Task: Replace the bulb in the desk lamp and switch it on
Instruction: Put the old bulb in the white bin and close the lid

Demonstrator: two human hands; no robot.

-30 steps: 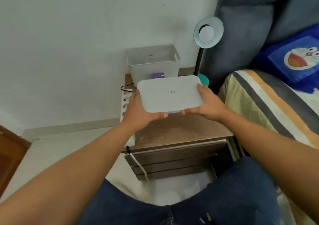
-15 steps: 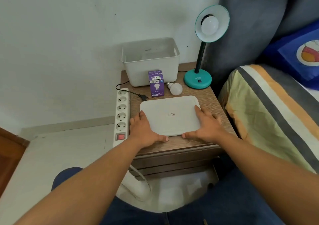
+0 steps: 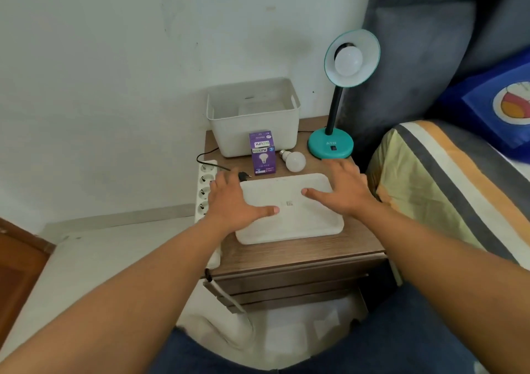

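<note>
Both hands spread wide, empty: left hand [image 3: 229, 201] and right hand [image 3: 342, 190] over the white lid [image 3: 289, 210]. Spare bulb [image 3: 295, 161] lies loose on the table [image 3: 301, 253] beside the lamp [image 3: 329, 144]. Light, smooth, probably fragile; best gripped round the globe, not the screw base.

Our left hand [image 3: 229, 201] covers part of the power strip [image 3: 204, 190]; the pillow [image 3: 499, 101] runs off the right edge; small print on the bulb box [image 3: 262, 153] is unreadable.
</note>
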